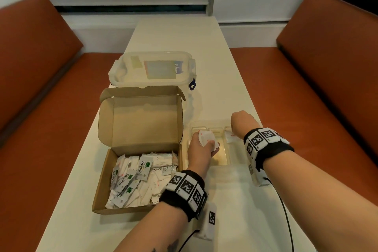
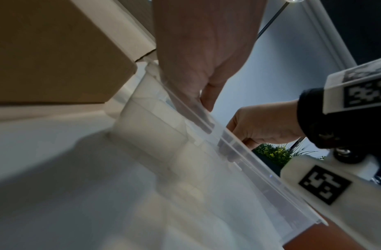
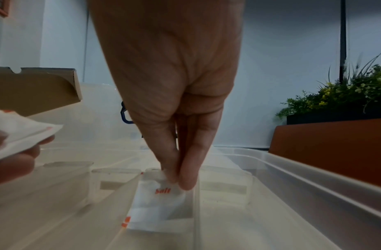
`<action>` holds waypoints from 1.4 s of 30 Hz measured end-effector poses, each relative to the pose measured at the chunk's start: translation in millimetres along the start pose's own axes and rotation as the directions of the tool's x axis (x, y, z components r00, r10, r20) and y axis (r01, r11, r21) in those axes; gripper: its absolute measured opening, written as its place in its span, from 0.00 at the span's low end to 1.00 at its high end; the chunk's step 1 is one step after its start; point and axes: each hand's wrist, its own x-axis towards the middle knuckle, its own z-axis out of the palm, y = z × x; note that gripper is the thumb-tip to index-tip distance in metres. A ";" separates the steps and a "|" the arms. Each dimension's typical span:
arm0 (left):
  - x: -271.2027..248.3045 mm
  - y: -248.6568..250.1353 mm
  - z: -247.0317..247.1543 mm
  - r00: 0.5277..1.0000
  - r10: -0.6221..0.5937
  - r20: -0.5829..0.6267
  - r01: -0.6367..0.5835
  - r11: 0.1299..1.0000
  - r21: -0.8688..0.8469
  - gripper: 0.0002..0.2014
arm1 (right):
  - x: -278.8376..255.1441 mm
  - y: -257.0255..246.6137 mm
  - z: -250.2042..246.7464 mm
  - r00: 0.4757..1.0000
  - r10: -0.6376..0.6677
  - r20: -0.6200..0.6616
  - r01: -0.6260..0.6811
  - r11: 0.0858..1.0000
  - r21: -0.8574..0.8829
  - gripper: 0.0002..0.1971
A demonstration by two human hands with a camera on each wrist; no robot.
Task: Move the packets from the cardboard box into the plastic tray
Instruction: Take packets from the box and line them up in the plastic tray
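Note:
An open cardboard box holds several white packets, some marked Stevia. To its right lies a clear plastic tray with narrow compartments. My left hand hovers over the tray's left part and grips a small bunch of white packets. My right hand reaches down into a narrow middle compartment, its fingertips pinching the top of a white salt packet that lies there. That salt packet also shows by my right hand in the head view.
A lidded clear plastic container stands behind the box on the long white table. Orange bench seats flank the table on both sides. A dark planter with green plants stands at the far right.

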 end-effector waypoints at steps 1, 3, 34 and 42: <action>-0.1 -0.2 0.1 1.000 -0.001 -0.001 0.001 1.000 0.002 0.16 | 0.3 -0.4 0.2 1.000 -0.005 0.011 0.005 1.000 -0.003 0.10; -0.4 -0.3 0.0 1.000 -0.003 0.005 0.003 1.000 0.011 0.17 | 1.0 -0.6 0.1 1.000 -0.018 0.024 0.018 1.000 -0.010 0.10; -1.0 1.3 0.5 0.999 -0.037 0.032 0.037 0.999 -0.003 0.22 | -13.1 -2.9 -2.6 0.994 -0.109 0.020 0.096 0.939 0.332 0.06; -5.8 6.8 0.2 0.995 -0.011 0.094 0.015 0.999 -0.047 0.22 | -38.3 -16.3 -2.4 0.984 -0.171 -0.050 0.153 0.660 0.736 0.06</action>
